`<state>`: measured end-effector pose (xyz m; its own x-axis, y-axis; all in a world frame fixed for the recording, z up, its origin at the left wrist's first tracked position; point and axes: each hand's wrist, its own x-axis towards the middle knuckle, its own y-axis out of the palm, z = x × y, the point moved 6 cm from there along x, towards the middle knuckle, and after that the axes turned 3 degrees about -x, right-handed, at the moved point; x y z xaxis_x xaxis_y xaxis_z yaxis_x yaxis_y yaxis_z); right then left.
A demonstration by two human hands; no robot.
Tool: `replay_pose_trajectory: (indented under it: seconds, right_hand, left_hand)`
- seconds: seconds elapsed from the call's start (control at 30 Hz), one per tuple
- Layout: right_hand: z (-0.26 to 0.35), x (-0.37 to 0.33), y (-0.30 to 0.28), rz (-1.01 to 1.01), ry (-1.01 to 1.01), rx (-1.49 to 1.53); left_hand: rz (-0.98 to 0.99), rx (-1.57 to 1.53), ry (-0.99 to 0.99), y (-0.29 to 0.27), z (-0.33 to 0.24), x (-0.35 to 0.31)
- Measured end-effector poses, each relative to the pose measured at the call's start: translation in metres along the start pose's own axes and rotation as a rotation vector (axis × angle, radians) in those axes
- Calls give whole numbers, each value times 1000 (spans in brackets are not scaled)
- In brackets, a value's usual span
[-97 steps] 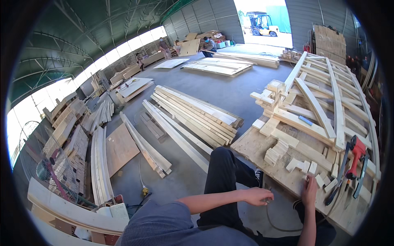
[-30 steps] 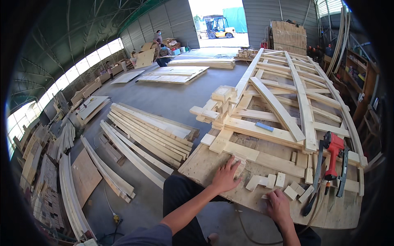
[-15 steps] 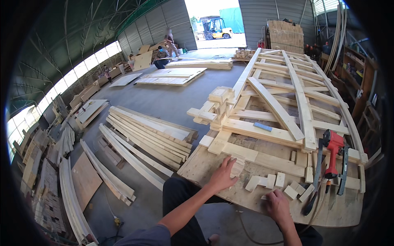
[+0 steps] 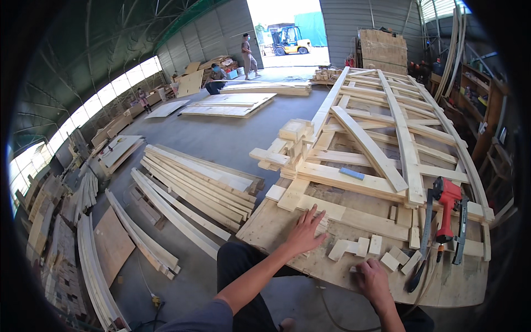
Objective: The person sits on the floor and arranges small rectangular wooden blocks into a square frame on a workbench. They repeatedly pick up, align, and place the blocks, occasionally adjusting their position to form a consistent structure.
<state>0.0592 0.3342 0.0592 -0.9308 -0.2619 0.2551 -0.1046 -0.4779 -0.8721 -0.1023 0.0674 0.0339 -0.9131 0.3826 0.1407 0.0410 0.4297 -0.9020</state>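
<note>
the left hand (image 4: 306,232) lies spread over a stack of small wood pieces (image 4: 324,223), partly hidden beneath its fingers, while the right hand (image 4: 371,278) curls near loose blocks (image 4: 375,244), its grip impossible to tell.

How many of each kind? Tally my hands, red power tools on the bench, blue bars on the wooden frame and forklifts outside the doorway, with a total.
Hands: 2 (left hand, right hand)
Red power tool: 1
Blue bar: 1
Forklift: 1
Total: 5
</note>
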Motion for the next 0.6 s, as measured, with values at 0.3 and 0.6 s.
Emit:
replay_pose_trajectory:
  seconds: [0.3,0.6]
  right_hand:
    - [2,1,-1,23,16,-15]
    - [-7,0,6,42,13,-18]
  left_hand:
    - [44,10,-19,18,6,5]
    - [-9,-295,75,-43,27,28]
